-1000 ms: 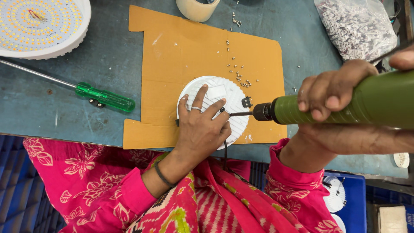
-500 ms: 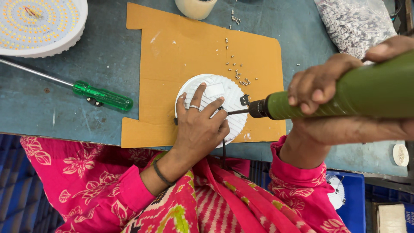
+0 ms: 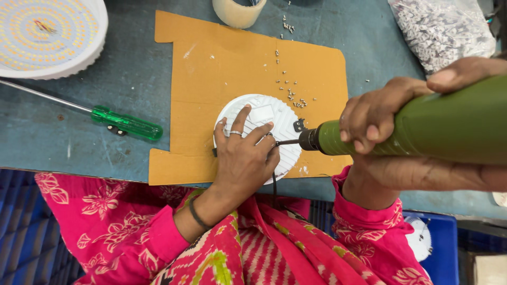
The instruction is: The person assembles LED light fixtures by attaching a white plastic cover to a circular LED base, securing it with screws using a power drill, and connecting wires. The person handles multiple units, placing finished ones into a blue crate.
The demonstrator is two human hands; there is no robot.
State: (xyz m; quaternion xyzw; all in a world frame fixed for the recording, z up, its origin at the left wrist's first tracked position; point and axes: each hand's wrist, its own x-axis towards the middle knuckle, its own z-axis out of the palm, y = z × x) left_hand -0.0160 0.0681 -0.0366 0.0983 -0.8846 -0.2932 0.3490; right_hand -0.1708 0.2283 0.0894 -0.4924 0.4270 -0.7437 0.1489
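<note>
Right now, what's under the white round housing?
The white round housing lies on an orange cardboard sheet on the blue-grey table. The left hand covers its near half, so that part is hidden.

- The table (image 3: pixel 132 68) has a worn blue-grey top.
- An orange cardboard sheet (image 3: pixel 222 68) lies flat across its middle.
- A green-handled screwdriver (image 3: pixel 124 123) lies left of the sheet.
- A round white LED panel (image 3: pixel 45 34) sits at the far left corner.
- A roll of tape (image 3: pixel 238 11) stands at the far edge.
- A clear bag of small parts (image 3: pixel 443 31) lies far right.
- Tiny loose screws (image 3: pixel 288 24) are scattered near the roll.
</note>
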